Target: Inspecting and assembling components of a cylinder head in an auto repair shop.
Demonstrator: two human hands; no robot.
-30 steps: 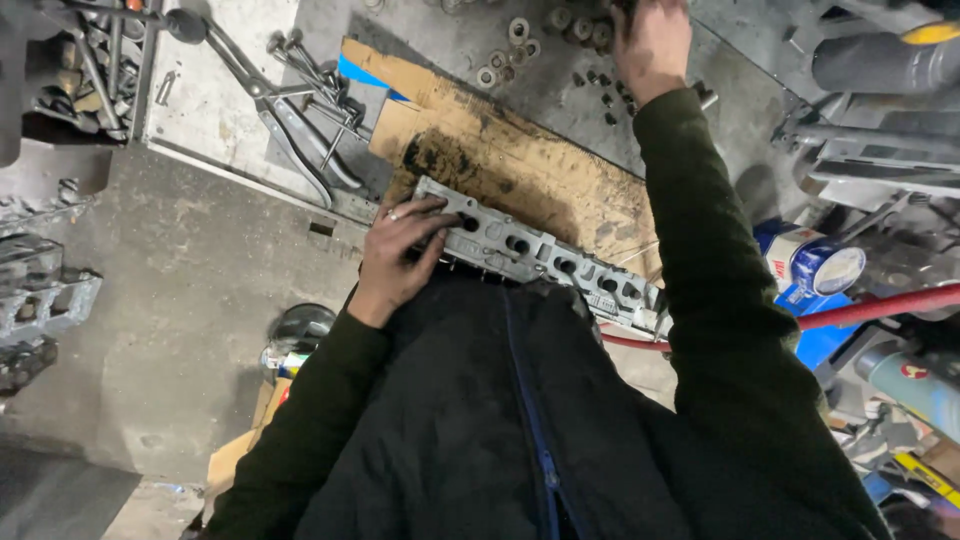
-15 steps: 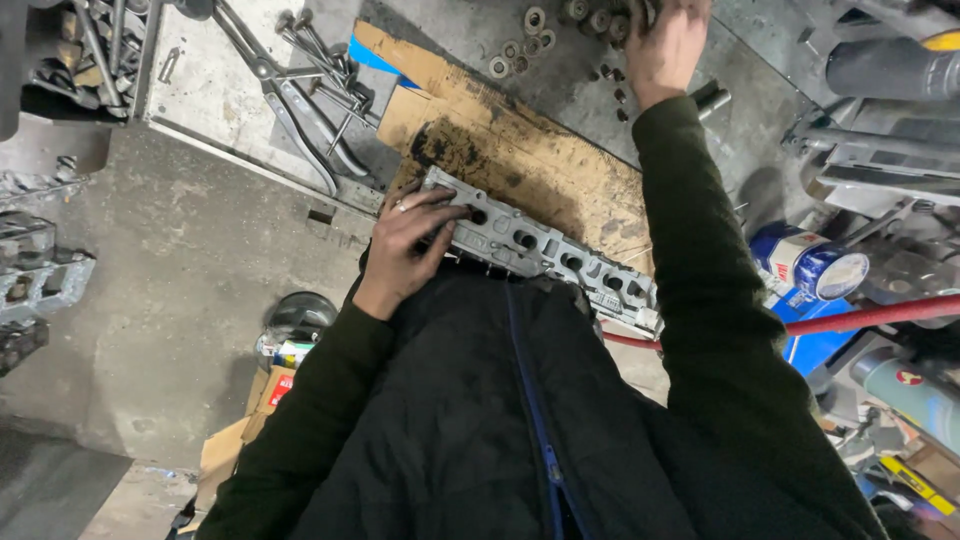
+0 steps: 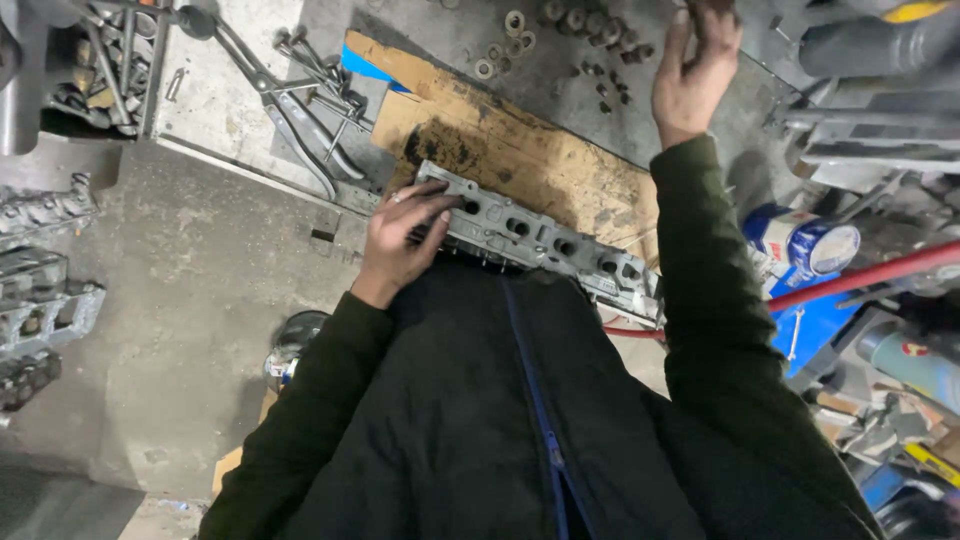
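From my remote seat, the biggest thing in view was the grey tabletop (image 3: 250,100), stained and crowded. On it lay a sheet of oil-soaked cardboard (image 3: 540,160), and at the cardboard's near edge, right against the person's dark jacket (image 3: 470,420), sat the long metal cylinder head (image 3: 540,240), running slantwise from upper left to lower right with its round ports facing up.

The left hand (image 3: 400,240) rested flat on the left end of the cylinder head, fingers spread loosely over the casting and a ring on one finger; it pressed down on the part rather than gripping it. The right hand (image 3: 695,75) was stretched far forward to the back of the tabletop, fingers partly curled around something small and dark at the top edge of the view; I could not tell what it held, or how tightly.

Just left of that hand lay scattered washers and small round parts (image 3: 575,35). Further left a pile of long metal tools (image 3: 310,90) lay on the tabletop. To the right stood a blue and white can (image 3: 805,245), with a red hose (image 3: 860,275) crossing beside it.
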